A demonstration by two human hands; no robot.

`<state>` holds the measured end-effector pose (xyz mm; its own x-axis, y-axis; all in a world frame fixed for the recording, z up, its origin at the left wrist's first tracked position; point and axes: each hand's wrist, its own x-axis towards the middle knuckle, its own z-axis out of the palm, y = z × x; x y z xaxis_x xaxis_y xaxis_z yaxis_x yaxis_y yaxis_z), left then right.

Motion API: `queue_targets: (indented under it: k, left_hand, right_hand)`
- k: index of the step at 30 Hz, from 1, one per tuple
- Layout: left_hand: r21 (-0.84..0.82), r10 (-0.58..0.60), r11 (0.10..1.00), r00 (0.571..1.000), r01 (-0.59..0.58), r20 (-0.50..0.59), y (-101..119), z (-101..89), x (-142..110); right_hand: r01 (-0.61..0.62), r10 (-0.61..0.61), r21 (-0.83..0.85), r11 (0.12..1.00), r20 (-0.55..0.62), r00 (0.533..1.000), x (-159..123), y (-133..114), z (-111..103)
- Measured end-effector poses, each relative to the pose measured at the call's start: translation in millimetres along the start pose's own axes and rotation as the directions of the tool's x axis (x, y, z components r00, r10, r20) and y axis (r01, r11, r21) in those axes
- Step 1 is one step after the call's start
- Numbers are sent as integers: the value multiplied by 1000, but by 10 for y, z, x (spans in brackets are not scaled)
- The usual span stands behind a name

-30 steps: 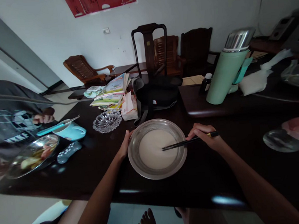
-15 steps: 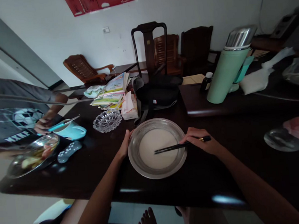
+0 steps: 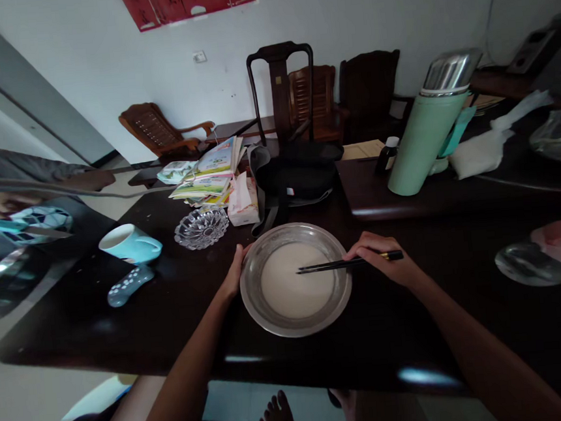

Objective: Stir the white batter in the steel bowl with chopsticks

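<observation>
A round metal bowl [image 3: 255, 302] stands on the dark table in front of me, holding a smooth whitish liquid [image 3: 292, 294]. My left hand [image 3: 235, 271] grips the bowl at its left rim, with the fingertips partly hidden behind the side. In my right hand [image 3: 378, 254] is a pair of black chopsticks [image 3: 334, 265], held together over the bowl's right rim. Their tips point left at the liquid near the middle; whether they dip below its surface is hard to tell.
Left are a light-blue mug [image 3: 131, 244], a grey remote-like object [image 3: 130, 286] and a glass dish [image 3: 201, 228]. A tissue pack [image 3: 243, 200] and black bag [image 3: 301, 172] lie behind the bowl; a green thermos [image 3: 416, 139] stands right. At far left a person holds a knife [image 3: 21, 226].
The chopsticks and my right hand have shifted slightly right and up. The person at left has moved away leftward, with the knife and the metal bowl of food. My left hand stays put.
</observation>
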<state>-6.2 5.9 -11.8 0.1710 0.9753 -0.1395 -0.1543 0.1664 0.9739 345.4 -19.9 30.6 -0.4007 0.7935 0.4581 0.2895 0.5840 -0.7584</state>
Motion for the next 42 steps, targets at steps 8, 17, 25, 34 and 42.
queue_targets:
  k: [8,17,25,34,42]
  left_hand:
    - [3,1,1000,1000,-1,-3,16,14,-19]
    - [-3,-3,1000,1000,3,-1,3,10,-10]
    - [-2,-5,1000,1000,5,15,3,1,-6]
    - [-12,-4,1000,1000,4,7,11,8,-16]
    - [3,-10,1000,1000,10,-14,15,22,-18]
  right_hand:
    - [-15,14,7,1000,36,999,-10,-1,-2]
    - [-5,4,22,1000,77,997,-4,-24,28]
    - [-40,38,44,998,32,999,-4,-12,14]
    - [-43,44,28,999,-48,998,-15,26,-25]
    - [-33,33,8,999,-59,998,-4,6,-21]
